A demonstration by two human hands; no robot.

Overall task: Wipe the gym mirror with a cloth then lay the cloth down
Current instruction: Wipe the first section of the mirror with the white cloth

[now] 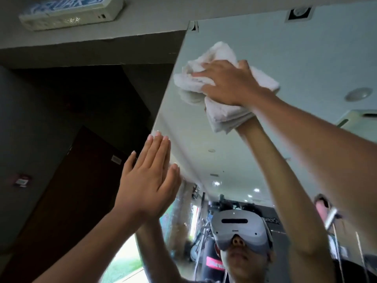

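Observation:
A large wall mirror (pixel 306 58) fills the right side of the head view, its left edge running diagonally. A bunched white cloth (pixel 195 80) lies against the glass near the mirror's upper left corner. My right hand (pixel 228 82) presses on the cloth with fingers spread over it; part of the cloth hangs below the wrist. My left hand (pixel 149 178) is raised lower down with straight fingers, flat against the mirror's left edge. The mirror reflects my arms and a person wearing a headset.
A dark wall and a brown door (pixel 77 180) stand left of the mirror. An air-conditioning unit (pixel 71 13) hangs at the top left near the ceiling. Gym equipment appears only as reflection low in the glass.

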